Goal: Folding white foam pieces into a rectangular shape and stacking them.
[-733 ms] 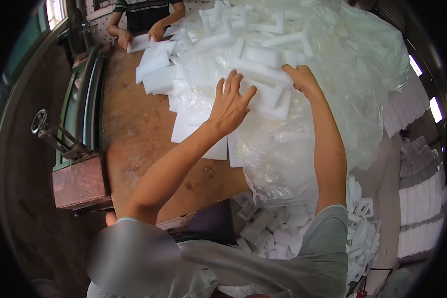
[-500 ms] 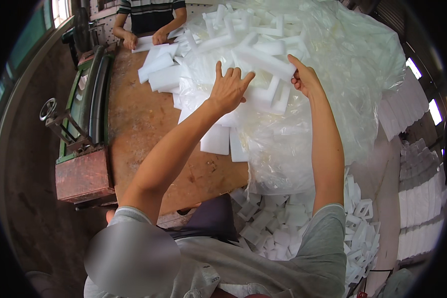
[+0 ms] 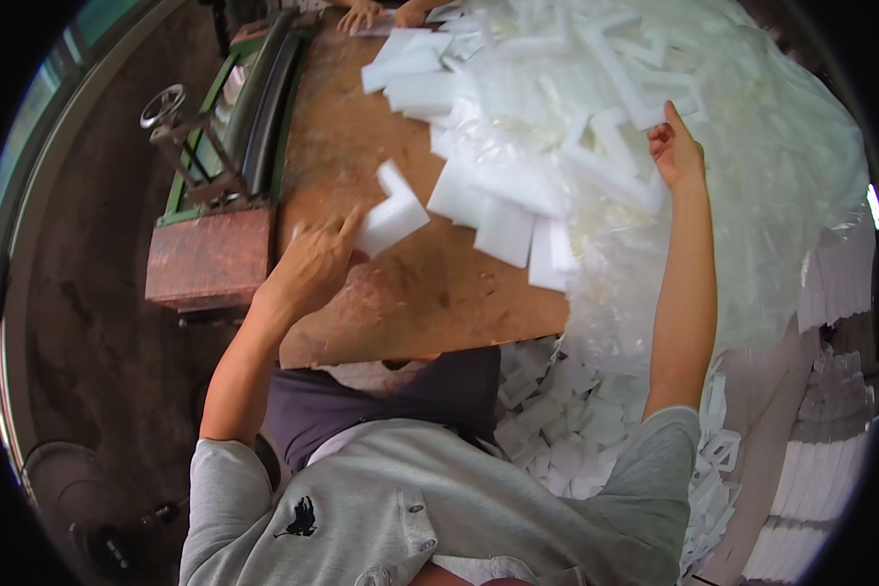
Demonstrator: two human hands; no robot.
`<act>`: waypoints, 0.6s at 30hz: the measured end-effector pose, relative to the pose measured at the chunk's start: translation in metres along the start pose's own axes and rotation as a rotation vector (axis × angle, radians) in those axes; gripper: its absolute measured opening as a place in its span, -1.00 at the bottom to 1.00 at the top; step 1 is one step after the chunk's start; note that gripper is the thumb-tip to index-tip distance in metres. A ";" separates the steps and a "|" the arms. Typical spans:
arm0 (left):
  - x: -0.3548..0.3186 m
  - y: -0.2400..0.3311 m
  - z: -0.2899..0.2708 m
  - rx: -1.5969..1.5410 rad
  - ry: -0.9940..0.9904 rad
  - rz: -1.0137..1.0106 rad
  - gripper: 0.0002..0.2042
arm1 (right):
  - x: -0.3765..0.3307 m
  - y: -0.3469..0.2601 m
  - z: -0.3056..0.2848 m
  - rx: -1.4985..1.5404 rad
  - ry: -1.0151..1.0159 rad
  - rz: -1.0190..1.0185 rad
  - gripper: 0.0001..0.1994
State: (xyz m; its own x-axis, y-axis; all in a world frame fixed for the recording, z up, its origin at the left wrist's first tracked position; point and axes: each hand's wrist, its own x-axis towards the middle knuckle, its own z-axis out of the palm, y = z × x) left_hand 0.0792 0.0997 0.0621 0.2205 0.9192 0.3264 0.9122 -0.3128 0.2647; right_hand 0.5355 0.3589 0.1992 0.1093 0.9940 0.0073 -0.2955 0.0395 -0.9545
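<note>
A brown wooden desk [image 3: 459, 313] fills the workshop's middle, a roller machine [image 3: 264, 112] along its left edge. Above the desk's near left corner, the left hand [image 3: 319, 260] grips an L-shaped white foam piece [image 3: 393, 227]; a light hold should avoid denting it. Rightward, foam slabs [image 3: 506, 232] lie by clear plastic film [image 3: 762, 195]. There, toward the right edge, the right hand [image 3: 679, 156] curls beside an angled foam strip [image 3: 620, 76]; I cannot tell whether it pinches it.
</note>
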 end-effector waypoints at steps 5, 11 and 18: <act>-0.037 -0.042 -0.015 -0.882 -0.392 -0.415 -0.56 | -0.076 0.036 0.067 -0.325 0.183 -0.484 -0.40; -0.039 -0.126 0.048 -0.917 -0.332 -0.417 -0.57 | -0.219 0.198 0.103 -1.356 -0.353 -0.756 -0.44; -0.069 0.018 0.011 0.091 -0.053 -0.799 -0.14 | -0.205 0.251 0.040 -1.545 -0.119 -0.837 -0.50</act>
State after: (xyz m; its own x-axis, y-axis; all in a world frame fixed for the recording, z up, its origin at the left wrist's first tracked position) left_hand 0.0845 0.0336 0.0343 -0.4961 0.8679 0.0257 0.8254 0.4622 0.3242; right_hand 0.4012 0.1691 -0.0296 -0.3372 0.7637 0.5505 0.8944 0.4424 -0.0659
